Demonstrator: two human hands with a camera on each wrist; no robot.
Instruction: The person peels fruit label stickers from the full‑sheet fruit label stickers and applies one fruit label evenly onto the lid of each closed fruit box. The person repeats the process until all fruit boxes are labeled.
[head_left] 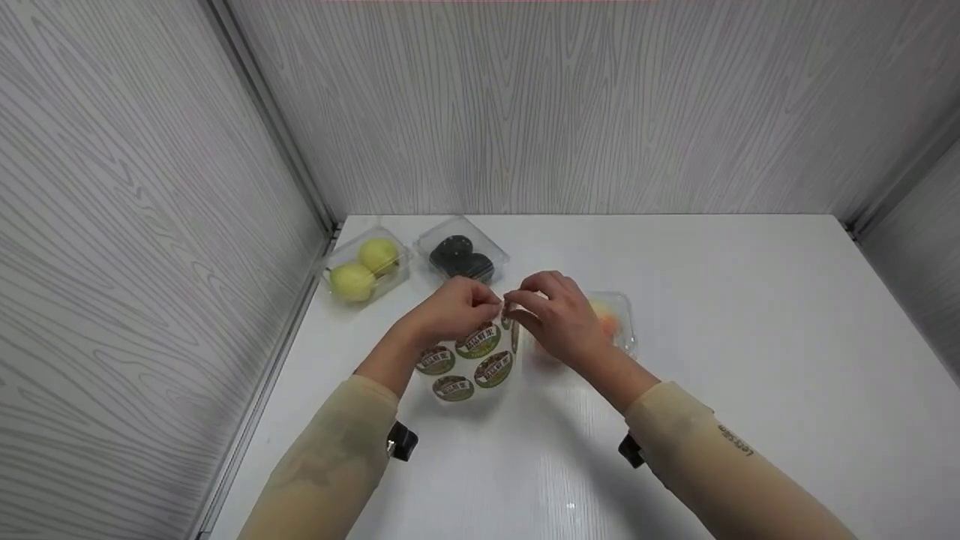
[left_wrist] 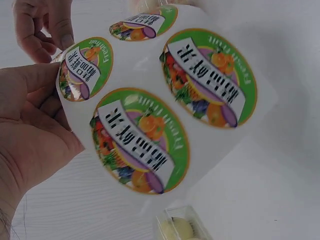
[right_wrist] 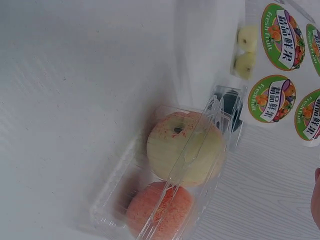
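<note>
A sheet of round fruit stickers [head_left: 493, 369], green with orange rims and a white banner, hangs bent above the table. My left hand [head_left: 456, 309] grips its upper edge between thumb and fingers, as the left wrist view shows on the sticker sheet [left_wrist: 210, 165]. At the same edge my right hand [head_left: 561, 319] pinches with thumb and fingertips; whether it has a sticker's rim or the backing cannot be made out. Below the right hand lies a clear plastic box [head_left: 628, 330] with a yellowish apple [right_wrist: 185, 147] and a redder apple [right_wrist: 160, 212].
At the back left stands a clear box of yellow-green pears [head_left: 352, 283]. Beside it another clear box holds dark fruit [head_left: 454, 251]. The white table [head_left: 750, 315] meets wood-grain panels [head_left: 562, 112] at the back and the left.
</note>
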